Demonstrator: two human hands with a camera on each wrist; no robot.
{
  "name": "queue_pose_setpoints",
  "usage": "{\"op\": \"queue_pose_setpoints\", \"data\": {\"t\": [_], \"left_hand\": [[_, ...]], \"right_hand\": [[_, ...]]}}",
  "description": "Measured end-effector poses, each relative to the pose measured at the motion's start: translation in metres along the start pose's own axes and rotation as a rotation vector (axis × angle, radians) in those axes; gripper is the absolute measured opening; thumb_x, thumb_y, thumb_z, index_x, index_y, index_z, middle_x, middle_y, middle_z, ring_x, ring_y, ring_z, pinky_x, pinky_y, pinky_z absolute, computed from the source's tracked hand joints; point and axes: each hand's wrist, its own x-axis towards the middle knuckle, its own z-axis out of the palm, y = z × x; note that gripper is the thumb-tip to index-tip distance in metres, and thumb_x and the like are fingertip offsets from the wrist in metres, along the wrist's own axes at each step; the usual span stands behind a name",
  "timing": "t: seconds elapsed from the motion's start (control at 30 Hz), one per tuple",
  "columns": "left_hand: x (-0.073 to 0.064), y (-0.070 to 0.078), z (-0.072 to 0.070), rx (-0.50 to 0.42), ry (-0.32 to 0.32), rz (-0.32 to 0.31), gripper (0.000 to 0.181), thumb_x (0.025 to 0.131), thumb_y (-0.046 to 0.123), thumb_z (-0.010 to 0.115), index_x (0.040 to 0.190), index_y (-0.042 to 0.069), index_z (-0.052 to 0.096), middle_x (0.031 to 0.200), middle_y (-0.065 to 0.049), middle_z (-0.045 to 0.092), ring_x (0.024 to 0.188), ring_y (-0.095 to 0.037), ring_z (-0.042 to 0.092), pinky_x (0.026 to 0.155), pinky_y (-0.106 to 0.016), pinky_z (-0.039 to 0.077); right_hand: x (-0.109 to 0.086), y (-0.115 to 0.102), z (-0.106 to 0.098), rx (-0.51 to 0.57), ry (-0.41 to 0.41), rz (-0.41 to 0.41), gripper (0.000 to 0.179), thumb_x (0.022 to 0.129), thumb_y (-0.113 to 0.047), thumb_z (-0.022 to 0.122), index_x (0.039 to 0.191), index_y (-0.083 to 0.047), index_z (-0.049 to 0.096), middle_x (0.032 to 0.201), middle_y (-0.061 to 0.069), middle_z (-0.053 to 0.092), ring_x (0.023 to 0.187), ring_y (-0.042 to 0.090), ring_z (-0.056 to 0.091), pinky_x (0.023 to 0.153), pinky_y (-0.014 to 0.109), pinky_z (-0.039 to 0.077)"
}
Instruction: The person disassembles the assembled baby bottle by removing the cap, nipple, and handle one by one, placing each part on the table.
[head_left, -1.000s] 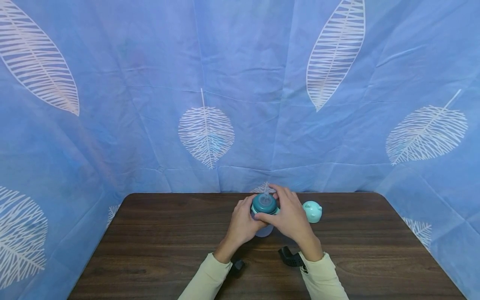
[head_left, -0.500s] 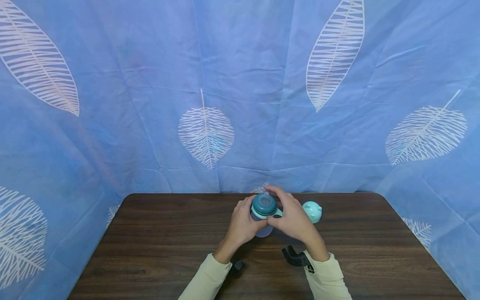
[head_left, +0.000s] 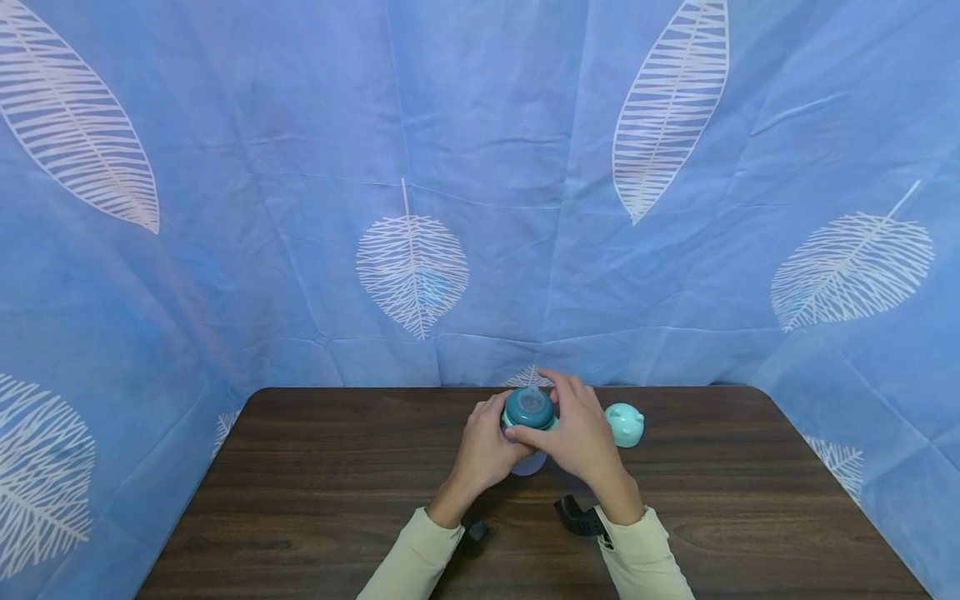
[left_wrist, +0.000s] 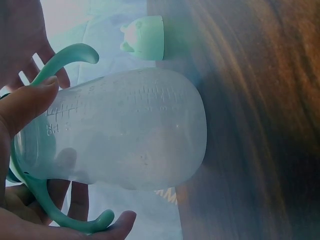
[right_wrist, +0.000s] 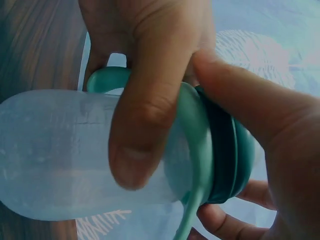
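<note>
A translucent baby bottle point(left_wrist: 125, 130) stands upright on the table, with a dark teal collar point(head_left: 529, 408), a clear nipple and two mint-green side handles point(left_wrist: 75, 52). My left hand point(head_left: 483, 440) grips it around the upper body from the left, its thumb across the front. From the right and above, my right hand point(head_left: 579, 433) grips the collar, its thumb at the front and its fingers behind. The right hand hides much of the handle on that side. Raised scale marks show on the bottle wall.
A mint-green cap point(head_left: 624, 425) shaped like an animal's head sits on the table just right of the bottle. The dark wooden table point(head_left: 322, 483) ends at a blue curtain point(head_left: 300, 250) with white leaf prints. Black wrist mounts point(head_left: 579, 517) hang under both forearms.
The right hand swung outward to the right half a second ago, then came back around the collar, its thumb moving left across the front. The left hand and cap stayed put.
</note>
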Motion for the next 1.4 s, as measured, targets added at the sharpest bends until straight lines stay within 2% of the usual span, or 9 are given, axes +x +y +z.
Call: {"op": "queue_pose_setpoints", "data": {"t": [0.17,0.37,0.47,0.6,0.73,0.9,0.97,1.13,1.4], "left_hand": [[0.000,0.000,0.000,-0.001,-0.002,-0.002,0.075,0.087,0.027,0.094,0.150,0.000,0.062,0.135,-0.012,0.071,0.119,-0.034,0.063,0.098,-0.059,0.055],[0.000,-0.001,0.000,0.000,0.003,0.008,0.075,0.088,0.029,0.094,0.150,0.000,0.062,0.134,-0.012,0.072,0.118,-0.034,0.063,0.097,-0.058,0.054],[0.000,-0.001,0.001,-0.001,0.005,0.007,0.076,0.088,0.029,0.095,0.150,0.000,0.063,0.133,-0.012,0.072,0.117,-0.033,0.062,0.096,-0.057,0.054],[0.000,0.000,0.000,0.002,0.008,0.004,0.076,0.087,0.028,0.096,0.149,0.000,0.063,0.133,-0.012,0.071,0.118,-0.034,0.062,0.098,-0.058,0.054],[-0.001,-0.001,0.000,0.009,0.015,0.024,0.073,0.087,0.023,0.095,0.148,-0.001,0.063,0.134,-0.014,0.071,0.119,-0.035,0.063,0.099,-0.059,0.055],[0.000,-0.001,-0.001,0.007,0.024,0.049,0.069,0.088,0.017,0.092,0.148,-0.002,0.063,0.136,-0.015,0.071,0.119,-0.035,0.064,0.099,-0.058,0.056],[0.000,-0.001,-0.001,0.008,0.021,0.048,0.069,0.088,0.016,0.092,0.148,-0.002,0.063,0.136,-0.015,0.071,0.119,-0.035,0.064,0.099,-0.058,0.056],[0.001,-0.001,0.000,0.015,0.016,0.038,0.071,0.087,0.018,0.093,0.148,-0.002,0.063,0.134,-0.014,0.072,0.119,-0.035,0.063,0.098,-0.057,0.056],[0.000,0.000,0.000,0.018,0.014,0.031,0.072,0.086,0.022,0.094,0.147,-0.001,0.064,0.135,-0.014,0.072,0.119,-0.034,0.063,0.099,-0.057,0.055]], "right_hand": [[-0.001,0.001,-0.002,0.039,0.001,-0.053,0.091,0.086,-0.044,0.095,0.158,-0.004,0.055,0.117,0.009,0.061,0.106,0.032,0.056,0.088,0.055,0.051],[-0.001,0.002,-0.007,0.163,-0.060,-0.064,0.085,0.087,-0.022,0.093,0.159,-0.003,0.052,0.132,0.017,0.063,0.122,0.043,0.059,0.098,0.062,0.055],[-0.001,0.003,-0.010,0.240,-0.093,-0.071,0.083,0.088,-0.010,0.089,0.160,-0.002,0.050,0.142,0.021,0.061,0.131,0.044,0.059,0.104,0.063,0.055],[-0.001,0.004,-0.011,0.281,-0.127,-0.083,0.084,0.085,-0.002,0.083,0.162,-0.003,0.049,0.149,0.022,0.059,0.133,0.043,0.060,0.105,0.065,0.053],[-0.001,0.002,-0.009,0.247,-0.118,-0.063,0.089,0.087,-0.015,0.091,0.163,-0.005,0.048,0.147,0.022,0.056,0.130,0.042,0.059,0.103,0.064,0.053],[-0.001,-0.002,-0.001,0.070,-0.054,0.015,0.104,0.081,-0.053,0.098,0.163,-0.009,0.051,0.132,0.020,0.056,0.114,0.035,0.057,0.093,0.057,0.053],[0.000,-0.004,0.002,0.018,-0.030,0.029,0.108,0.078,-0.059,0.098,0.162,-0.008,0.052,0.124,0.018,0.055,0.106,0.032,0.055,0.087,0.053,0.051],[0.002,-0.004,0.007,-0.021,0.022,0.009,0.103,0.079,-0.056,0.098,0.157,-0.003,0.056,0.111,0.013,0.054,0.095,0.029,0.051,0.081,0.048,0.048],[-0.001,-0.003,0.000,0.042,-0.007,-0.019,0.090,0.086,-0.044,0.096,0.157,-0.005,0.056,0.118,0.011,0.058,0.102,0.029,0.053,0.085,0.051,0.049]]}}
